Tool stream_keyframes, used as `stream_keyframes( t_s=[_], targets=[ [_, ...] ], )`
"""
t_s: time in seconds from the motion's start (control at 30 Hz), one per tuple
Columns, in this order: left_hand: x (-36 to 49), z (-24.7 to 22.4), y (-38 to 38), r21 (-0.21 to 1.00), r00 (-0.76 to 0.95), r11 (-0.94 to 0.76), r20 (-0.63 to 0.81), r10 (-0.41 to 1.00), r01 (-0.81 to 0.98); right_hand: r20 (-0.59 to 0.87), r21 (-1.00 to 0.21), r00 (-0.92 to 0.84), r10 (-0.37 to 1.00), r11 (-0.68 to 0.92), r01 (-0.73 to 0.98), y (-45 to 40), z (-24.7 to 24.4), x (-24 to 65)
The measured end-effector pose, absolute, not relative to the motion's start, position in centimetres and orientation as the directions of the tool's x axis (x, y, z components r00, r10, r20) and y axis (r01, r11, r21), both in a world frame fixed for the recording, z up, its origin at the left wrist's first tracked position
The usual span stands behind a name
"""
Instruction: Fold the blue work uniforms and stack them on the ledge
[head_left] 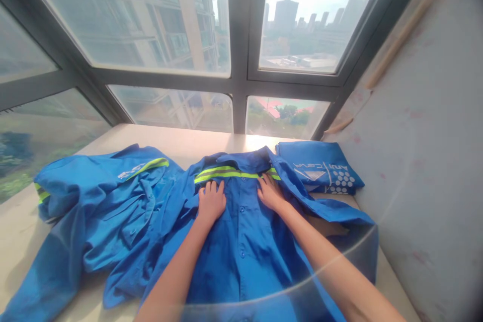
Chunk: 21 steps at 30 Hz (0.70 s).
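Observation:
A blue button-front jacket (pixel 241 231) with a yellow-green and grey reflective stripe across its chest lies spread in front of me, collar toward the window. My left hand (pixel 212 201) rests on the cloth just below the stripe, left of the button line, its fingers apart. On the other side of the buttons, my right hand (pixel 270 191) lies at the stripe with fingers spread. Both palms face down. One sleeve reaches out to the right and bends down near the edge.
Another blue jacket (pixel 109 201) lies crumpled at the left, touching the first. A folded blue garment with white print (pixel 320 166) sits at the back right. Windows rise behind the pale ledge (pixel 169 138); a white wall (pixel 426 161) bounds the right side.

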State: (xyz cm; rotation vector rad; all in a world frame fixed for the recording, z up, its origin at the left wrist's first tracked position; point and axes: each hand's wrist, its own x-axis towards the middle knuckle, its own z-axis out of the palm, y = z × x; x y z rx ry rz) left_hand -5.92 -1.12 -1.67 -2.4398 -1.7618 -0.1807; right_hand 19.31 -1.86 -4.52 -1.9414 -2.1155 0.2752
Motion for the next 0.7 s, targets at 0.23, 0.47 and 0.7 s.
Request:
stream_keyframes(
  t_s=[0.23, 0.47, 0.7],
  targets=[
    [-4.8, -0.6, 0.9, -0.073, 0.352, -0.346, 0.117, 0.929, 0.935, 0.197, -0.709, 0.259, 0.946, -0.045, 0.704, 2.1, -4.6, 18.9],
    [-4.6, 3.0, 1.1, -0.033, 0.323, -0.321, 0.136, 0.937, 0.946, -0.004, -0.874, 0.478, 0.879, -0.235, 0.425, 3.4, -3.3, 19.2],
    [-4.7, 2.6, 7.5, 0.081, 0.148, -0.174, 0.260, 0.954, 0.981, -0.009, -0.851, 0.442, 0.897, -0.239, 0.468, 6.8, -0.7, 19.9]
  ],
)
